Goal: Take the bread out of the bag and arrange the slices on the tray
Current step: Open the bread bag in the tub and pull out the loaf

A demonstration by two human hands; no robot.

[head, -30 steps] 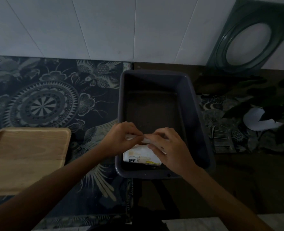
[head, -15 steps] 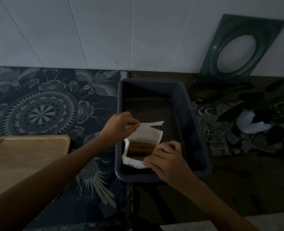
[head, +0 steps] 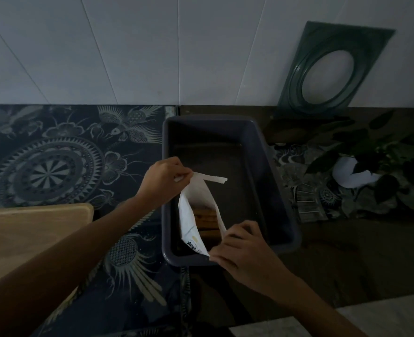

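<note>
The left hand [head: 163,181] pinches the far lip of the white bag [head: 189,215] and lifts it up and away, while the right hand [head: 240,249] grips the bag's near edge at its bottom corner and pulls toward the person. Held apart that way, the mouth gapes open, which I take to be the point: it makes room to reach in. A loose strip of the torn top juts right from the left hand's pinch.

The bag sits in the near end of a dark rectangular bin [head: 283,215]; the rest of the bin looks empty, though it is dim in there. Inside the open bag, brown bread [head: 206,218] shows, with what seem to be slice edges stacked together; how many I cannot tell.

The wooden tray [head: 31,229] waits to the left on the patterned cloth [head: 55,154], well apart from the bin, with nothing on it. No slice is out yet.
</note>
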